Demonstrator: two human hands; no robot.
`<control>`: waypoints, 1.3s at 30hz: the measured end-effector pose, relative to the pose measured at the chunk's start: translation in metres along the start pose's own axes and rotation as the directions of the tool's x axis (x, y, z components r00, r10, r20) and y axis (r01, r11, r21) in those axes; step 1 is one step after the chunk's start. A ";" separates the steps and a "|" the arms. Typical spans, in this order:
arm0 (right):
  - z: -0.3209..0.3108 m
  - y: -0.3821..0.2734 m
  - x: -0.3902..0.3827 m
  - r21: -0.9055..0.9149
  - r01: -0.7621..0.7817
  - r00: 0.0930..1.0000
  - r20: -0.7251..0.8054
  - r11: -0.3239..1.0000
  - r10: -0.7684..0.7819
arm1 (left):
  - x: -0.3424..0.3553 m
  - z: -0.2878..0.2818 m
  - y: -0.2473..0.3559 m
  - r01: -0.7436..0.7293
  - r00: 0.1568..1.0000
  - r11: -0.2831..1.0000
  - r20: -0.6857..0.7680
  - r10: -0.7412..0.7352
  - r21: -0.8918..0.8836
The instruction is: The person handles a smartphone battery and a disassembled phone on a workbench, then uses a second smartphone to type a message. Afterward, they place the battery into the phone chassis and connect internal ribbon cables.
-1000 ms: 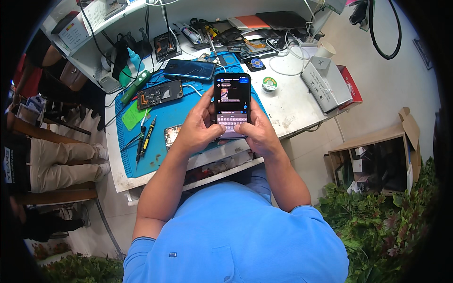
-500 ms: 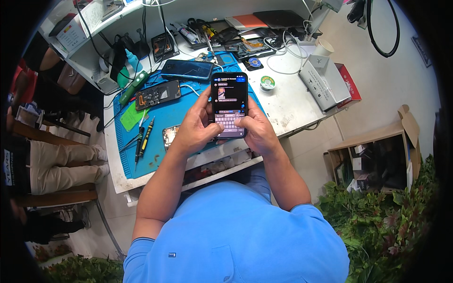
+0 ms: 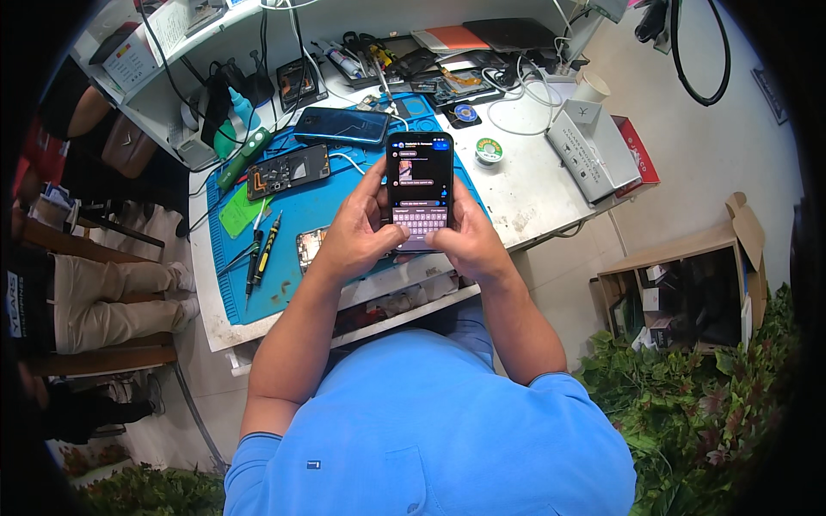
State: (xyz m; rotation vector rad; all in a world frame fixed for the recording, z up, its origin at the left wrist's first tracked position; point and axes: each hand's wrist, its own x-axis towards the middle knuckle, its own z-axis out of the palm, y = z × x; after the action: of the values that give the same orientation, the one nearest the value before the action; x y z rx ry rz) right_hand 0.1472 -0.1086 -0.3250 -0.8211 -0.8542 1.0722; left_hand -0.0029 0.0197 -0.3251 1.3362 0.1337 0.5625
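Observation:
My left hand (image 3: 353,232) and my right hand (image 3: 469,236) both hold a black smartphone (image 3: 420,172) upright, thumbs on its lit keyboard and fingers around its sides. Its screen shows a chat. Beneath is a blue repair mat (image 3: 258,305). On the mat behind the phone lie a dark blue phone (image 3: 341,125) and an opened phone (image 3: 287,169). Left of my hands are a green card (image 3: 241,219), a yellow-black screwdriver (image 3: 268,249) and other slim tools. Another phone part (image 3: 309,249) is partly hidden by my left hand.
Cables, tools and phone parts crowd the back of the white bench (image 3: 512,202). A solder spool (image 3: 489,150), boxes (image 3: 585,150) and a cup (image 3: 592,86) sit at right. A wooden cabinet (image 3: 675,254) and leaves stand lower right. Other people (image 3: 112,305) are at left.
My thumbs have shifted slightly over the keyboard and the typed line on the screen has changed. The right thumb now sits a little lower than half a second ago.

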 end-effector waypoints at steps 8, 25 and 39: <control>-0.001 0.004 0.000 0.088 -0.043 0.997 -0.054 0.995 0.047 | 0.000 0.000 0.002 0.012 1.000 1.000 -0.001 -0.012 0.006; -0.007 0.006 -0.002 0.202 -0.071 0.997 -0.022 0.977 0.077 | 0.000 -0.003 -0.001 0.001 1.000 1.000 0.023 -0.001 -0.012; -0.001 0.003 -0.002 -0.051 -0.005 1.000 -0.021 0.999 0.004 | 0.000 0.003 -0.007 -0.030 0.999 0.999 -0.017 0.031 0.029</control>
State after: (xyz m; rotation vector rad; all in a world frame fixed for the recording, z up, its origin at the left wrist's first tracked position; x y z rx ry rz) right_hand 0.1467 -0.1098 -0.3287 -0.8755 -0.8656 1.0478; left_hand 0.0004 0.0160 -0.3305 1.3638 0.1365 0.5999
